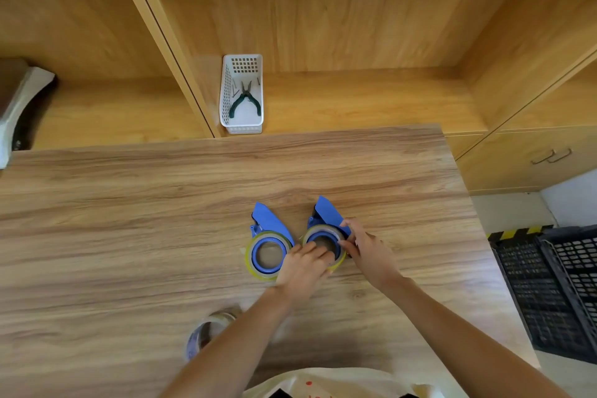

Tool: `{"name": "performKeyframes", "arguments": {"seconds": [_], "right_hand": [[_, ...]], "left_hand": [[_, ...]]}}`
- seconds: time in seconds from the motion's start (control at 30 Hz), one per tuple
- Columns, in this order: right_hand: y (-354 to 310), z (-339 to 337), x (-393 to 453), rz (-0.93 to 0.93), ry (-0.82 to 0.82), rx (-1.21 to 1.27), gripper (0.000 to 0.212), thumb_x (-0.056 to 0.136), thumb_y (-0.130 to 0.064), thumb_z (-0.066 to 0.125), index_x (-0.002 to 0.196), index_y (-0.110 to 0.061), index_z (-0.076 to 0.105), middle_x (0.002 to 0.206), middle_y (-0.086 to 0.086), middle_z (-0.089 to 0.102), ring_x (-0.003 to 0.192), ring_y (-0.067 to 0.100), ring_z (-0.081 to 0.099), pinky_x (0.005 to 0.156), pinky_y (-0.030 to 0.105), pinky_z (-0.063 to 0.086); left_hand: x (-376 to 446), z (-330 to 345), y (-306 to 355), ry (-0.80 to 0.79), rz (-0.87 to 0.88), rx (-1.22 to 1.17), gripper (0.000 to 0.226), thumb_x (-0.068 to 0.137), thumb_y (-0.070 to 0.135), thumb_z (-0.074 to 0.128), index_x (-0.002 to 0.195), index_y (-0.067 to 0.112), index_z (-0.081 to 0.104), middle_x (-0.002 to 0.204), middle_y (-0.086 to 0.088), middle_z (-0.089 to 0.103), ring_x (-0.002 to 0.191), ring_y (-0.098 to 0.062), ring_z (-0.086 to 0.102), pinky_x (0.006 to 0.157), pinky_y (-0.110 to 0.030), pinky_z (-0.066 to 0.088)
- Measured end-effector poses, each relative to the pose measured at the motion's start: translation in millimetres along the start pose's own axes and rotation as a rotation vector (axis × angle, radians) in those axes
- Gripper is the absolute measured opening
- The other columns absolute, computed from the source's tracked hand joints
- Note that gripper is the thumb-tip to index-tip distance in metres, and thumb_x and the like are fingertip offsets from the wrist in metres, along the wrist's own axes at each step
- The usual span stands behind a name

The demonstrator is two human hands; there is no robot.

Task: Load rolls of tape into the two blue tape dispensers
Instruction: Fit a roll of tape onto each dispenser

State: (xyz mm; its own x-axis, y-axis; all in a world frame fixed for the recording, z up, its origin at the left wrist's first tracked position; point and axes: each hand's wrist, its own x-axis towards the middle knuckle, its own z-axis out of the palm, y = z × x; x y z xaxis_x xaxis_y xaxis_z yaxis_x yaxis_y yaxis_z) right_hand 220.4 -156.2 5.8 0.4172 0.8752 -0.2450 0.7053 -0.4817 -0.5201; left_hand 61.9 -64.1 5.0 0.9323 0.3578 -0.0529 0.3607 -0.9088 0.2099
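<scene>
Two blue tape dispensers lay side by side on the tabletop, right of its middle and somewhat nearer the near edge than the far one. The left dispenser [269, 236] already carried a yellowish tape roll [265, 256] around its blue hub, its pointed handle aimed toward the far edge. The right dispenser [328, 220] lay just beside it, likewise pointing away, with a second tape roll [324, 245] seated around its hub.

Both hands were at that right dispenser. The left hand [303, 266] came in from the near side, its fingers curled over the near left rim of the second roll and gripping it; its knuckles lay close against the loaded left roll. The right hand [366, 249] reached in from the right, its fingertips pinching at the right rim of the same roll where it met the blue body.

Near the tabletop's near edge, left of the left forearm, sat a blurred spare roll of clear tape [210, 331]. A pale plastic bag [336, 384] showed at the near edge below the arms.

Beyond the far edge, a wooden shelf [371, 100] held a white perforated basket [241, 94] with green-handled pliers [244, 102] inside. A black plastic crate [549, 287] stood on the floor past the tabletop's right edge.
</scene>
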Motion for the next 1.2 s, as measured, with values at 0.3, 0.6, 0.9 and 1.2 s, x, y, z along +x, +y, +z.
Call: {"name": "performKeyframes", "arguments": {"seconds": [0.3, 0.6, 0.9, 1.2], "right_hand": [[1.6, -2.9, 0.7, 0.040, -0.022, -0.017, 0.020, 0.103, -0.030, 0.034, 0.121, -0.034, 0.038, 0.078, -0.001, 0.068, 0.067, 0.024, 0.066, 0.058, 0.040, 0.053], [-1.3, -7.2, -3.8, 0.142, 0.076, 0.098, 0.042, 0.095, -0.004, 0.044, 0.133, -0.023, 0.045, 0.119, -0.001, 0.056, 0.093, 0.019, 0.061, 0.069, 0.035, 0.049], [-9.7, 0.7, -9.3, 0.217, 0.015, 0.190, 0.064, 0.085, 0.010, 0.048, 0.137, -0.026, 0.039, 0.104, -0.005, 0.056, 0.071, 0.009, 0.063, 0.066, 0.028, 0.050], [-24.4, -1.9, -14.0, 0.108, 0.069, 0.023, 0.073, 0.081, 0.008, 0.050, 0.137, -0.035, 0.033, 0.121, -0.006, 0.048, 0.094, 0.014, 0.057, 0.059, 0.033, 0.048]], "left_hand": [[5.1, 3.8, 2.6, -0.164, -0.081, -0.183, 0.042, 0.081, 0.036, 0.071, 0.111, 0.010, 0.057, 0.112, -0.003, 0.060, 0.110, -0.021, 0.053, 0.085, -0.038, 0.052], [-6.6, 10.2, -16.8, -0.210, 0.024, 0.107, 0.046, 0.053, 0.019, 0.089, 0.095, 0.026, 0.073, 0.093, 0.007, 0.070, 0.098, -0.018, 0.061, 0.085, -0.035, 0.032], [-2.6, 2.9, -10.4, -0.216, -0.017, 0.125, 0.041, 0.079, 0.005, 0.070, 0.116, 0.022, 0.069, 0.116, 0.000, 0.066, 0.119, -0.025, 0.050, 0.099, -0.042, 0.035], [-12.3, -0.7, -28.2, -0.120, -0.007, 0.005, 0.075, 0.084, 0.026, 0.072, 0.149, 0.018, 0.037, 0.134, 0.000, 0.056, 0.125, -0.022, 0.047, 0.103, -0.041, 0.037]]}}
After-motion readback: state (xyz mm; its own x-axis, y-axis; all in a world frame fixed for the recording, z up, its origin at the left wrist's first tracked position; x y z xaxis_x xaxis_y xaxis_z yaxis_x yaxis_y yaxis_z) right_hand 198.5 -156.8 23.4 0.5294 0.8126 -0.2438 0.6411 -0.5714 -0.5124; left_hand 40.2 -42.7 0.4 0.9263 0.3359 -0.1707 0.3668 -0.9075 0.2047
